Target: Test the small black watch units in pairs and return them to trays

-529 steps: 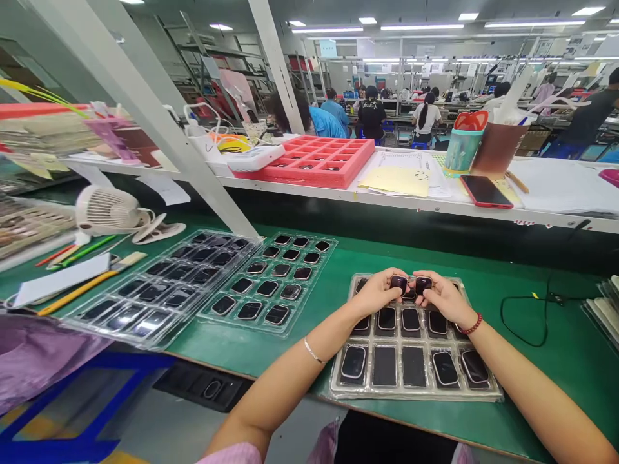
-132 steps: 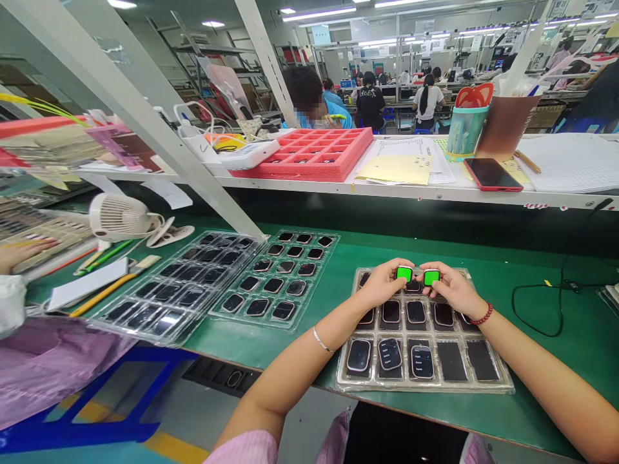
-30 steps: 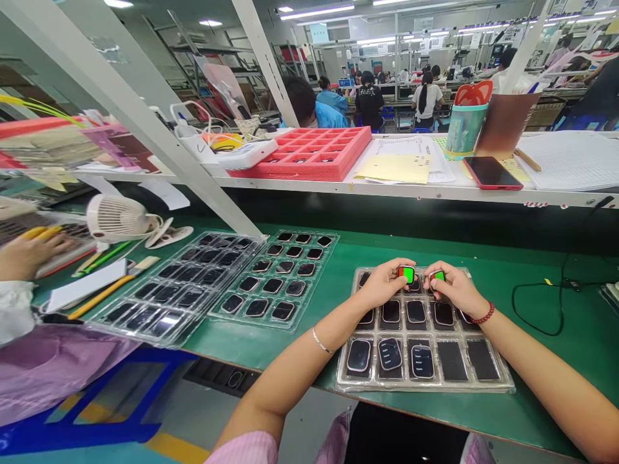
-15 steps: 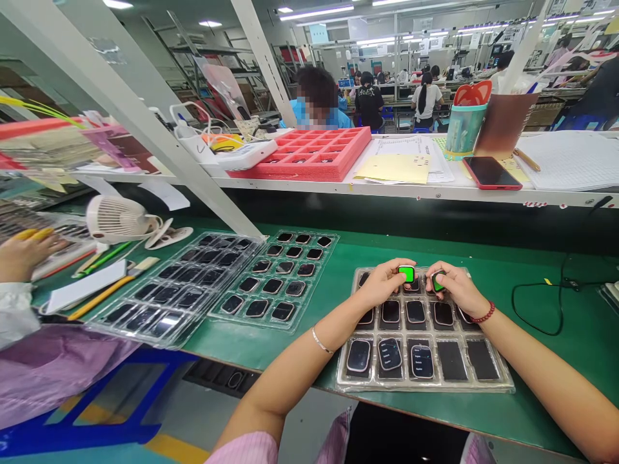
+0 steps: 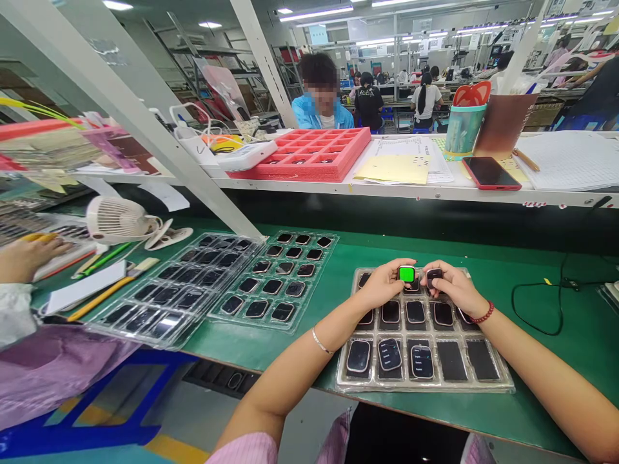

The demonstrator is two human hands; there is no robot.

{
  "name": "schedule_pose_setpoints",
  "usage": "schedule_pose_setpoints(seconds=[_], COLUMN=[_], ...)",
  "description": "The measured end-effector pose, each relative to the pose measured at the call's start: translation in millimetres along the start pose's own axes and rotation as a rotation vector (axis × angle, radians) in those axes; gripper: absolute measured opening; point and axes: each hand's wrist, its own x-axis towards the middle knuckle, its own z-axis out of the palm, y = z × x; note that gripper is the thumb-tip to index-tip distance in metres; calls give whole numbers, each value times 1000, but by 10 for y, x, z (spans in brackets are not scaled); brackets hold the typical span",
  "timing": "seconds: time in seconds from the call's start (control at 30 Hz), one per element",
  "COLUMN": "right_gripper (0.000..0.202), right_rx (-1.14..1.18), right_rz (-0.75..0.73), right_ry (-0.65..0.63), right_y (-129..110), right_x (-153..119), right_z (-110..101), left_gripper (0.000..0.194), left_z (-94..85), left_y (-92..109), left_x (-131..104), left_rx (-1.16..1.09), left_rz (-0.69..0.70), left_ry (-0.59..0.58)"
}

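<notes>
My left hand (image 5: 384, 287) holds a small watch body (image 5: 407, 274) whose screen glows green. Just to its right, my right hand (image 5: 452, 289) grips a second watch body (image 5: 434, 276) with a dark screen. Both hands hover over the far rows of a clear plastic tray (image 5: 498, 383) on the green bench. The tray holds several dark watch bodies; three in the near row show lit text (image 5: 389, 354). Two near-right pockets look flat and dark.
Two more clear trays (image 5: 275, 281) (image 5: 176, 290) of watch bodies lie to the left. A small white fan (image 5: 113, 219), pencils and a brush sit further left, beside a co-worker's hand (image 5: 24, 256). A black cable (image 5: 546, 303) loops at right. A raised shelf carries a red foam tray (image 5: 316, 154) and a phone (image 5: 492, 173).
The watch body in my right hand went from a green screen to dark. The left one stays green. The person behind the shelf has sat up.
</notes>
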Motion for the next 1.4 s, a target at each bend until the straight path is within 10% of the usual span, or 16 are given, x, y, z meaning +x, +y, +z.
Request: schedule_pose_setpoints(seconds=[0.47, 0.7, 1.17, 1.4], right_gripper=[33, 51, 35, 60], right_rx=[-42, 14, 567, 826], right_rz=[-16, -37, 146, 305], right_ry=[-11, -33, -20, -12], right_y=[16, 37, -40, -45], right_x=[-1, 5, 2, 57], right_z=[17, 32, -126, -226], left_gripper=[30, 48, 54, 61], left_z=[-20, -19, -113, -237], left_y=[-27, 17, 92, 57], left_x=[28, 9, 19, 90], left_rx=[-1, -3, -646, -945], left_rz=[20, -5, -138, -303], left_ry=[74, 73, -29, -50])
